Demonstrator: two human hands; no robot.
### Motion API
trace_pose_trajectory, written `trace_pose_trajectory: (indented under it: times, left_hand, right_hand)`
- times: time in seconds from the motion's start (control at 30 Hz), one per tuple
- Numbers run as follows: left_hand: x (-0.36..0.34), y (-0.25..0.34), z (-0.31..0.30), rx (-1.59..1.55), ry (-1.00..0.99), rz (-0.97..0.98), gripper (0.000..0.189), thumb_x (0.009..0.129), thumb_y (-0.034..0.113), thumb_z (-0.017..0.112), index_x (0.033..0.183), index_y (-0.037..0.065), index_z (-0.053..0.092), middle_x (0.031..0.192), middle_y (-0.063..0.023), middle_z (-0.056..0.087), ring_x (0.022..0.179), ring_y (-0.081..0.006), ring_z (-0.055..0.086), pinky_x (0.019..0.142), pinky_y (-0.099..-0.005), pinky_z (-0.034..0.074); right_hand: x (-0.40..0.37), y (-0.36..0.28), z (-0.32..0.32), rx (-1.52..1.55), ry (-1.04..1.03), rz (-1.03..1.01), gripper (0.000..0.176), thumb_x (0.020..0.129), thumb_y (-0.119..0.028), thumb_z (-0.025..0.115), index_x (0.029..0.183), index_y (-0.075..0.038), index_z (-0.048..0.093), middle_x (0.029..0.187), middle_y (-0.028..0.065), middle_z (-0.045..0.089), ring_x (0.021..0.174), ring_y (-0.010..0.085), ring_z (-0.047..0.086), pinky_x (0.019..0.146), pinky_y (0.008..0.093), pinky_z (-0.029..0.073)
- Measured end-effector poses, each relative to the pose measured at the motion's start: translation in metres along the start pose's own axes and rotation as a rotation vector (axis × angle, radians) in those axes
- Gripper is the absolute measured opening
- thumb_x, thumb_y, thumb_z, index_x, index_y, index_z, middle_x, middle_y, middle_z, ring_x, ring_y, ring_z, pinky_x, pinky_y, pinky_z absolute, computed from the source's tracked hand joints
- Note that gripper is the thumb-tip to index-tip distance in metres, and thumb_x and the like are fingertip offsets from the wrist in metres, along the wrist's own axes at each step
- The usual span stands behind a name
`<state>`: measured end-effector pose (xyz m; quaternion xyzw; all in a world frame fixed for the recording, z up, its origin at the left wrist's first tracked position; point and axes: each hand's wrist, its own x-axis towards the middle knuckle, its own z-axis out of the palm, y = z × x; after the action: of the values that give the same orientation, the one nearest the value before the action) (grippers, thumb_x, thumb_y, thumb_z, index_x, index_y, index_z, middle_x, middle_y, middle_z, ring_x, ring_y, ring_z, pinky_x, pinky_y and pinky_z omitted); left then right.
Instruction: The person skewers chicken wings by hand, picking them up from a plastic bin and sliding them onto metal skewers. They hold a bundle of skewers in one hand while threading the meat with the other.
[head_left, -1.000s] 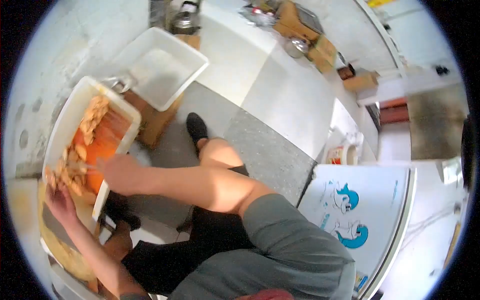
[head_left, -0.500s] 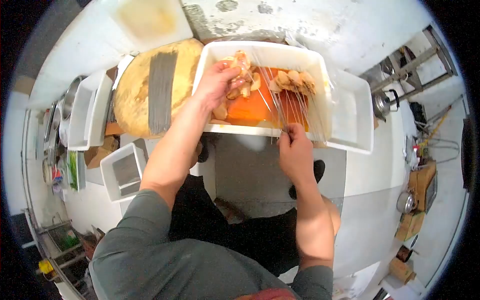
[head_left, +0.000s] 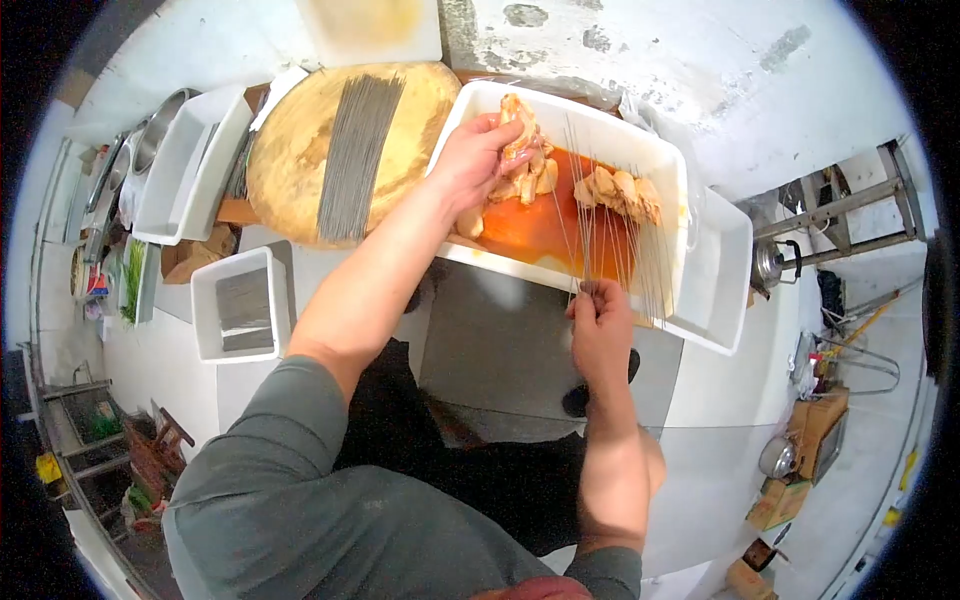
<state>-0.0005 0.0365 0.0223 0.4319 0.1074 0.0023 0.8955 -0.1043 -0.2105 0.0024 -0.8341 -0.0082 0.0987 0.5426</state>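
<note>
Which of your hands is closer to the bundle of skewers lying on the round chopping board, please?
Left. The left hand grips meat in the tub just beside the bundle; the right hand pinches other skewers at the tub's near rim, farther off.

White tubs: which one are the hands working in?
The tub with orange sauce and meat, beside the round board. The left hand grips meat in it; the right hand holds skewers at its rim. No other tub holds meat.
</note>
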Motion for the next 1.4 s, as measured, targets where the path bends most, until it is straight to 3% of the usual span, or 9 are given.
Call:
trace_pose_trajectory:
  times: [0.1,0.17,0.43,0.53,0.57,0.67,0.93,1.17,1.4]
  left_hand:
    - [0.002,0.0,-0.001,0.013,0.02,0.0,0.026,0.095,0.014,0.052,0.117,-0.002,0.051,0.114,-0.0109,0.058,0.103,-0.021,0.061,0.087,-0.0275,0.054]
    - [0.004,0.0,-0.003,0.014,0.03,0.004,0.025,0.095,0.014,0.052,0.115,-0.001,0.051,0.113,-0.0106,0.059,0.103,-0.0205,0.061,0.086,-0.0272,0.054]
    - [0.005,0.0,-0.004,-0.007,0.057,0.037,0.024,0.095,0.015,0.053,0.114,0.0,0.053,0.11,-0.0096,0.061,0.1,-0.0187,0.062,0.082,-0.0251,0.054]
    - [0.002,0.002,0.001,-0.073,0.063,0.054,0.021,0.094,0.01,0.054,0.108,-0.005,0.053,0.1,-0.0134,0.062,0.089,-0.0182,0.064,0.073,-0.0221,0.055]
    - [0.004,0.0,-0.001,-0.048,0.054,0.047,0.021,0.094,0.012,0.054,0.11,-0.002,0.054,0.103,-0.0116,0.062,0.092,-0.0179,0.063,0.076,-0.0235,0.054]
    - [0.006,-0.004,-0.004,0.02,0.052,0.028,0.023,0.094,0.015,0.054,0.114,0.003,0.054,0.108,-0.0083,0.062,0.098,-0.0171,0.062,0.083,-0.0262,0.053]
    - [0.001,-0.016,0.003,0.002,0.016,-0.015,0.024,0.094,0.014,0.055,0.113,0.001,0.054,0.107,-0.0096,0.063,0.098,-0.0173,0.063,0.075,-0.0233,0.053]
    - [-0.005,-0.012,0.007,0.001,-0.02,-0.051,0.027,0.095,0.022,0.052,0.112,0.0,0.055,0.102,-0.0116,0.064,0.092,-0.0192,0.065,0.075,-0.0267,0.054]
    - [-0.008,-0.001,0.007,-0.059,-0.03,-0.057,0.024,0.097,0.023,0.05,0.105,0.0,0.054,0.097,-0.0084,0.063,0.089,-0.0188,0.064,0.081,-0.0311,0.054]
  right_hand:
    - [-0.003,-0.007,0.001,0.025,-0.016,0.03,0.016,0.088,-0.01,0.052,0.101,0.0,0.054,0.073,0.0089,0.061,0.066,0.0165,0.057,0.062,0.029,0.044]
    - [-0.003,-0.003,0.004,0.108,-0.035,0.012,0.015,0.089,-0.004,0.049,0.103,0.0,0.051,0.071,0.0016,0.056,0.058,0.0056,0.047,0.051,0.0201,0.036]
    - [-0.005,0.002,0.008,0.07,-0.048,-0.036,0.012,0.089,-0.005,0.05,0.1,0.0,0.052,0.069,0.0008,0.055,0.058,0.0055,0.046,0.051,0.0201,0.037]
    - [-0.006,0.0,0.008,0.096,-0.048,-0.006,0.011,0.089,-0.005,0.05,0.099,0.0,0.052,0.068,0.0007,0.055,0.058,0.0057,0.046,0.051,0.0201,0.037]
    - [-0.006,-0.002,0.008,0.107,-0.049,0.008,0.011,0.089,-0.005,0.05,0.098,0.0,0.052,0.068,0.0007,0.054,0.058,0.0057,0.046,0.051,0.0201,0.037]
    - [-0.005,0.002,0.009,0.085,-0.035,0.013,0.018,0.089,-0.014,0.054,0.1,0.0,0.056,0.074,0.0082,0.061,0.068,0.0162,0.057,0.066,0.03,0.047]
    - [-0.004,0.006,0.023,0.141,-0.03,0.057,0.018,0.09,-0.014,0.053,0.1,0.001,0.056,0.073,0.0077,0.06,0.066,0.0155,0.056,0.063,0.0307,0.047]
    - [-0.001,0.004,0.021,0.096,-0.028,0.034,0.02,0.089,-0.015,0.055,0.101,0.001,0.057,0.073,0.0089,0.061,0.067,0.016,0.057,0.063,0.0312,0.047]
    - [0.004,0.004,0.025,0.002,0.014,-0.037,0.021,0.089,-0.017,0.054,0.1,0.001,0.057,0.081,0.0181,0.064,0.076,0.0298,0.063,0.07,0.0388,0.048]
